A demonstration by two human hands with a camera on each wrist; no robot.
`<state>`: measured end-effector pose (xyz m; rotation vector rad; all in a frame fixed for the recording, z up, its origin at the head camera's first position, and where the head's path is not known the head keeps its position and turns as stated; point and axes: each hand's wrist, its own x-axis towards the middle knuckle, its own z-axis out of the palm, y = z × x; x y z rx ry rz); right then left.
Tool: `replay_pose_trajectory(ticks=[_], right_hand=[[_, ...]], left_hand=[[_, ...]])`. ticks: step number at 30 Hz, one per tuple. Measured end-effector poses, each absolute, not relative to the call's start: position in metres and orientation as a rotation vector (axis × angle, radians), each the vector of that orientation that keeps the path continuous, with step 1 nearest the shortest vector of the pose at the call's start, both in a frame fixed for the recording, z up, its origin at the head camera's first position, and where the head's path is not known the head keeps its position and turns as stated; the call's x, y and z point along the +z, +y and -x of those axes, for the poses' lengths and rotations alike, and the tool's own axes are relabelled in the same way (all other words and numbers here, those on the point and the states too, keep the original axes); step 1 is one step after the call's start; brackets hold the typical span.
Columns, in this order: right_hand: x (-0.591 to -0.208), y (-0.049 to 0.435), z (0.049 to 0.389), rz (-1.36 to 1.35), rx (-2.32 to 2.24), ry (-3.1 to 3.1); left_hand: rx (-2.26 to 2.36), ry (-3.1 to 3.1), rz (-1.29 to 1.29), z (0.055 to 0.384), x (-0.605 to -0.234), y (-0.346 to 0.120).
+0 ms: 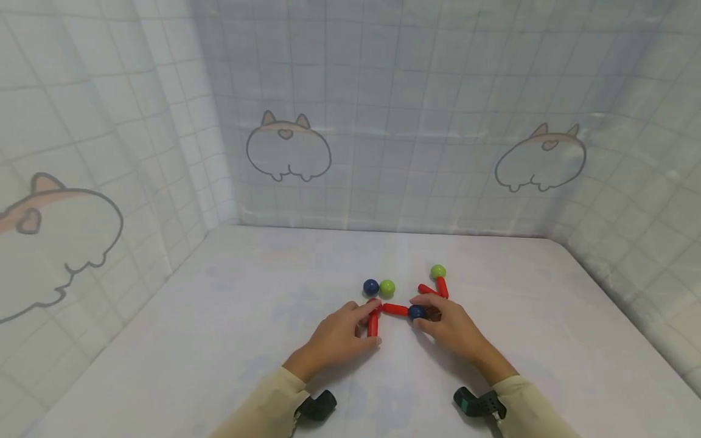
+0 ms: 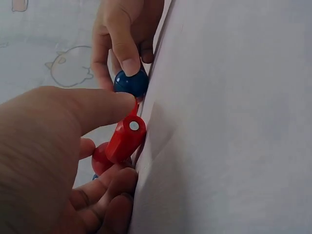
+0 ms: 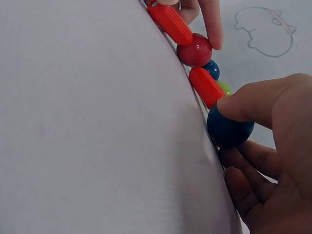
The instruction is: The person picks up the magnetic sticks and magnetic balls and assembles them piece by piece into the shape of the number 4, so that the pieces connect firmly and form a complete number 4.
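Observation:
My right hand (image 1: 453, 325) pinches a dark blue ball (image 3: 230, 126) between thumb and fingers. A red magnetic rod (image 1: 395, 309) runs from that ball toward a red ball (image 3: 196, 50). Another red rod (image 1: 373, 326) extends from the red ball toward me, with a silvery disc at its near end in the left wrist view. My left hand (image 1: 342, 333) curls round this rod, index finger against the red ball, thumb by the rod's near end. Part of the red ball is hidden under the index finger in the head view.
Just behind the red ball lie a second dark blue ball (image 1: 370, 287) and a green ball (image 1: 387, 288). Beyond my right hand are another green ball (image 1: 438, 271), a red rod (image 1: 442, 287) and a further red rod (image 1: 427, 289). A patterned curtain surrounds the white table (image 1: 246, 292).

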<state>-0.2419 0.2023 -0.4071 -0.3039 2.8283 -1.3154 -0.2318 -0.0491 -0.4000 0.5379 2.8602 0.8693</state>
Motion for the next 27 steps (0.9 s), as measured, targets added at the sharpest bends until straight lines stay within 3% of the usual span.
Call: replay_pose_trajectory(ticks=[27], right_hand=[[-0.397, 0.204, 0.252, 0.376, -1.147, 2.889]], left_hand=[[0.938, 2.756, -0.727, 0.245, -0.396, -0.057]])
